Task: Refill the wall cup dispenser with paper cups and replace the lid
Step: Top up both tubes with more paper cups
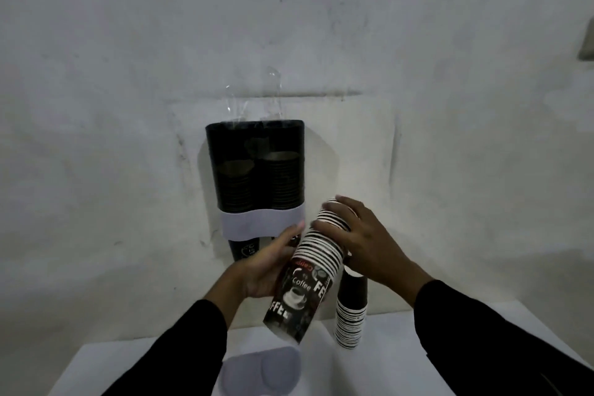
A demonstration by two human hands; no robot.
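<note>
A dark two-tube cup dispenser (255, 167) with a white lower band hangs on the wall, its top open and both tubes partly filled with cups. In front of it I hold a tilted stack of black coffee-print paper cups (305, 280). My left hand (273, 264) grips the stack's lower left side. My right hand (356, 235) wraps over the upper, striped rim end. The white oval lid (262, 370) lies flat on the white table below.
A second stack of paper cups (351, 312) stands upside down on the white table (466, 363), just right of the held stack. Clear plastic wrap (254, 100) sticks up above the dispenser. The plain white wall fills the background.
</note>
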